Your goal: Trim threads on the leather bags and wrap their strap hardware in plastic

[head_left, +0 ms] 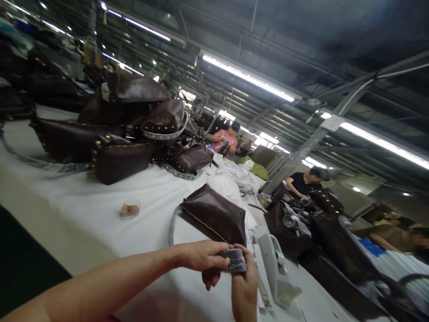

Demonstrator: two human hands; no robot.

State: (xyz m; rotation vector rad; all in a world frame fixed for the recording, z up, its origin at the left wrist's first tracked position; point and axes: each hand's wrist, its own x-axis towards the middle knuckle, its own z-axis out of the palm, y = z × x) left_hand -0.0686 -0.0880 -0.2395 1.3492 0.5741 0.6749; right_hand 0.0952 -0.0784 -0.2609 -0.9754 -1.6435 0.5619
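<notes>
In the head view a dark brown leather bag [214,210] with a yellow zip lies on the white-covered table, just beyond my hands. A greyish, film-wrapped strap [172,226] curves from its left end. My left hand [206,257] is closed on a short, dark grey folded strap piece [237,261] with a shiny surface, its thumb pressed on the near side. My right hand [246,275] grips the same piece from the right, fingers curled round its end. Whether this piece joins the bag's strap is hidden by my hands.
Brown studded bags [124,156] are heaped at the left back. A small clear dish [129,209] with brownish contents sits on the table. A whitish tape dispenser [276,268] stands at the right, beside more bags [345,255]. Co-workers [225,139] are further back.
</notes>
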